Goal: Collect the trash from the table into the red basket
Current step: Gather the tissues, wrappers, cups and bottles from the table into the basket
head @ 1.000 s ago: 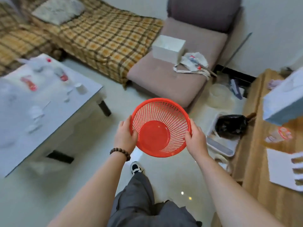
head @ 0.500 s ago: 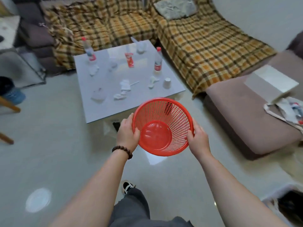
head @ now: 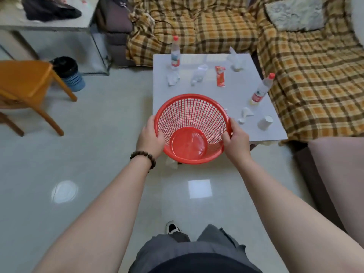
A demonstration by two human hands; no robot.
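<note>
I hold the empty red basket (head: 192,128) in front of me, my left hand (head: 150,137) on its left rim and my right hand (head: 235,140) on its right rim. It hangs over the near edge of the white table (head: 222,95). On the table lie a red wrapper (head: 220,76), crumpled tissues (head: 173,79), a clear plastic wrapper (head: 198,76), another tissue (head: 245,114) and a tipped paper cup (head: 265,122). Two plastic bottles stand there, one at the back left (head: 175,53), one at the right (head: 261,90).
A plaid-covered sofa (head: 295,62) wraps the table's far and right sides. An orange wooden chair (head: 25,85) and a blue bin with a black liner (head: 71,74) stand at the left. A brown cushion (head: 338,174) lies at the right. Pale tiled floor lies around my feet.
The view has swung left, bringing the white table straight ahead and closer. The basket stays in both hands and now overlaps the table's near edge.
</note>
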